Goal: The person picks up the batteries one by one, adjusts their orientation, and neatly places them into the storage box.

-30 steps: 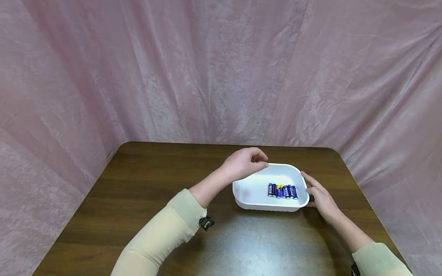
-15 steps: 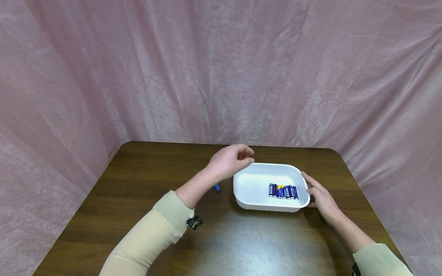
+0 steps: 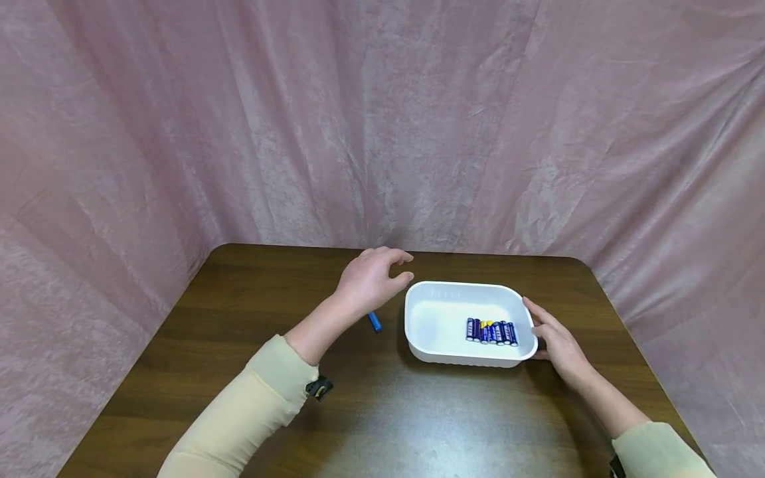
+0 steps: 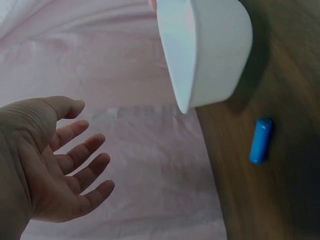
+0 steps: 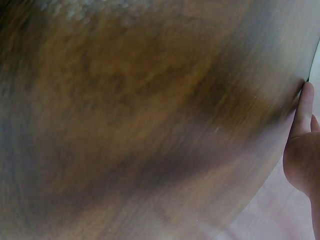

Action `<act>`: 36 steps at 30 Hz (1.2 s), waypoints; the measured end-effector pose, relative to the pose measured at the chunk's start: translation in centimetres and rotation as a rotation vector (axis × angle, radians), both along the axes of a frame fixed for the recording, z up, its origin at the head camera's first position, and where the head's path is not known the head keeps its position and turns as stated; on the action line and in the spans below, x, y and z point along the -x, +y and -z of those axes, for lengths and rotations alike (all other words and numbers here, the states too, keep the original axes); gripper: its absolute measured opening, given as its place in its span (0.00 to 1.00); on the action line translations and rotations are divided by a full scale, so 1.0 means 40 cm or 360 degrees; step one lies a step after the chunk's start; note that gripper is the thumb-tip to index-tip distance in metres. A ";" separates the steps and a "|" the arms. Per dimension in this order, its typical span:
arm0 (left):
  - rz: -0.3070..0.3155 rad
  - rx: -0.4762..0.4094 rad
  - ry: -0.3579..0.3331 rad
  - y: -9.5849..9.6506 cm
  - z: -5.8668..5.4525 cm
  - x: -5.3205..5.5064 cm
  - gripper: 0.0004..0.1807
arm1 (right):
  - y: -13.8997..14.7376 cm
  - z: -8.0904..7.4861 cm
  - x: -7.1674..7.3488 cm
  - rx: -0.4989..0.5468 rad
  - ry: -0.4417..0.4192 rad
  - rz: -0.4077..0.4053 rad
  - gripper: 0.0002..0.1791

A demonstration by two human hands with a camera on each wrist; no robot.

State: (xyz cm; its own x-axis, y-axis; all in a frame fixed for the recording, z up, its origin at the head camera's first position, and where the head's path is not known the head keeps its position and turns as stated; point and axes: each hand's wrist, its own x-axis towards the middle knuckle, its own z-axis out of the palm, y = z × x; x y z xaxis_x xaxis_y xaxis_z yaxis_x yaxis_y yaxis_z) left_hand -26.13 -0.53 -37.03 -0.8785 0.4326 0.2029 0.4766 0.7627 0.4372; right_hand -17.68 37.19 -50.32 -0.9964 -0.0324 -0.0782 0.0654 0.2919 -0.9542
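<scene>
My left hand (image 3: 372, 275) is raised left of the white plastic tray (image 3: 442, 359), its fingers spread and loosely bent. The left wrist view shows the palm of this left hand (image 4: 55, 165) with nothing in it. A blue battery (image 3: 374, 321) lies on the table beneath the left wrist, partly hidden by it. Inside the tray, several dark blue batteries (image 3: 499, 332), some with yellow ends, lie side by side towards the right. My right hand (image 3: 556, 345) rests against the tray's right end, fingers spread along its wall and rim.
The brown wooden table (image 3: 239, 332) ends in a rounded back edge. Pink curtains (image 3: 370, 133) hang behind it and at both sides. The single battery (image 4: 261, 140) sits a short way from the tray's left end.
My left hand has moved left from over the tray to beyond its left end, and the blue battery has come into view under the wrist. The right hand stays at the tray.
</scene>
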 end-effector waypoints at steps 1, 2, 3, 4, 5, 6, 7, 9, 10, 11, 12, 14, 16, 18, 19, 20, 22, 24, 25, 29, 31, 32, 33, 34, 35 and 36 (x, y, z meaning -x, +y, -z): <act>-0.0014 0.0015 0.0014 -0.005 0.004 0.001 0.19 | 0.000 -0.001 0.000 -0.0002 -0.0001 0.0000 0.34; -0.0029 0.0031 0.0026 -0.011 0.009 0.002 0.19 | -0.001 -0.001 0.000 0.0000 -0.0001 -0.0001 0.34; -0.0045 0.0044 0.0034 -0.017 0.014 0.003 0.19 | -0.001 -0.001 0.000 0.0001 -0.0002 -0.0002 0.34; -0.0062 0.0059 0.0042 -0.022 0.020 0.003 0.18 | -0.002 -0.002 -0.001 0.0002 -0.0003 -0.0002 0.34; -0.0077 0.0068 0.0046 -0.028 0.025 0.003 0.18 | -0.002 -0.002 -0.001 0.0003 -0.0003 -0.0003 0.34; -0.0094 0.0078 0.0048 -0.034 0.031 0.003 0.17 | -0.003 -0.002 -0.002 0.0006 -0.0002 -0.0002 0.34; -0.0110 0.0085 0.0046 -0.039 0.036 0.003 0.16 | -0.003 -0.002 -0.002 0.0010 -0.0001 -0.0001 0.34; -0.0142 0.0100 0.0040 -0.050 0.048 0.004 0.15 | -0.004 -0.002 -0.004 0.0014 0.0001 0.0001 0.34; -0.0157 0.0110 0.0035 -0.054 0.054 0.004 0.15 | -0.004 -0.002 -0.005 0.0017 0.0002 0.0002 0.34; -0.0174 0.0121 0.0029 -0.059 0.060 0.005 0.14 | -0.004 -0.003 -0.005 0.0020 0.0005 0.0003 0.34; -0.0192 0.0134 0.0022 -0.063 0.066 0.007 0.14 | -0.003 -0.003 -0.006 0.0021 0.0006 0.0003 0.34; -0.0225 0.0158 0.0004 -0.071 0.076 0.009 0.13 | -0.003 -0.003 -0.006 0.0018 0.0007 0.0001 0.34; -0.0259 0.0193 -0.0024 -0.077 0.086 0.011 0.13 | -0.003 -0.003 -0.006 0.0018 0.0007 0.0000 0.34; -0.0289 0.0235 -0.0061 -0.083 0.096 0.013 0.13 | -0.002 -0.003 -0.006 0.0015 0.0004 0.0001 0.34; -0.0302 0.0261 -0.0085 -0.085 0.102 0.014 0.14 | -0.002 -0.002 -0.006 0.0011 0.0002 0.0002 0.34; -0.0313 0.0285 -0.0110 -0.088 0.108 0.014 0.14 | -0.002 -0.002 -0.005 0.0007 0.0001 0.0003 0.34; -0.0326 0.0335 -0.0176 -0.091 0.124 0.015 0.14 | -0.002 -0.001 -0.005 0.0001 -0.0002 0.0005 0.34; -0.0337 0.0368 -0.0249 -0.095 0.142 0.016 0.14 | -0.002 0.000 -0.004 -0.0006 -0.0003 0.0006 0.34; -0.0339 0.0382 -0.0279 -0.097 0.153 0.017 0.14 | -0.002 0.000 -0.004 -0.0006 -0.0001 0.0006 0.34; -0.0353 0.0423 -0.0363 -0.103 0.187 0.021 0.14 | -0.002 0.003 -0.007 0.0012 0.0015 0.0005 0.34; -0.0355 0.0447 -0.0377 -0.104 0.200 0.023 0.15 | -0.001 0.004 -0.009 0.0022 0.0022 0.0005 0.34; -0.0359 0.0460 -0.0386 -0.103 0.206 0.024 0.16 | 0.000 0.004 -0.009 0.0024 0.0023 0.0006 0.34; -0.0359 0.0466 -0.0390 -0.102 0.211 0.025 0.18 | 0.001 0.004 -0.010 0.0027 0.0023 0.0006 0.34; -0.0359 0.0474 -0.0394 -0.100 0.216 0.026 0.20 | 0.001 0.003 -0.010 0.0022 0.0022 0.0006 0.34; -0.0357 0.0482 -0.0400 -0.098 0.220 0.027 0.22 | 0.002 0.003 -0.010 0.0020 0.0019 0.0007 0.34; -0.0359 0.0493 -0.0403 -0.095 0.225 0.028 0.24 | 0.002 0.002 -0.010 0.0016 0.0016 0.0008 0.34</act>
